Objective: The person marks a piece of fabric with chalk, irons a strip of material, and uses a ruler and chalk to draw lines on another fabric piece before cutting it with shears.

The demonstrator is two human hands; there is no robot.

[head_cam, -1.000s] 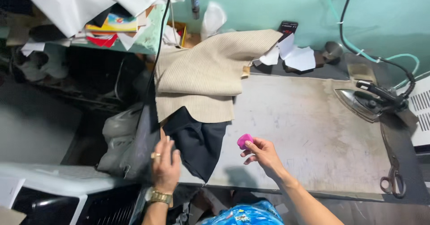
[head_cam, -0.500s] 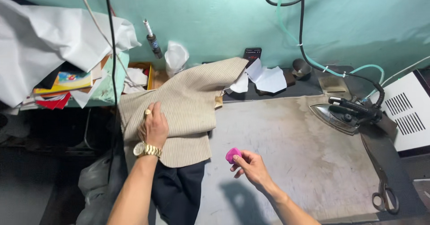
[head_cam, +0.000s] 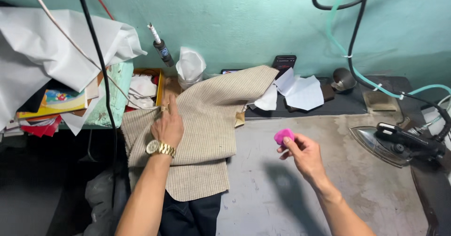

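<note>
The left hand [head_cam: 167,125] lies flat, fingers spread, on the striped beige cloth [head_cam: 206,137]; right of it, the right hand [head_cam: 303,152] pinches pink chalk [head_cam: 283,136] at its fingertips.

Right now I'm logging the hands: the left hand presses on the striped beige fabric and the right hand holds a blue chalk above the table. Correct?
Not quite: the chalk in the right hand is pink, as the head view shows. The left hand does press on the striped beige fabric.

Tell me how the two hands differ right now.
The left hand lies flat on the striped cloth; the right hand hovers above the table. The left holds nothing; the right pinches a pink chalk. The left wears a gold watch; the right wrist is bare.
</note>
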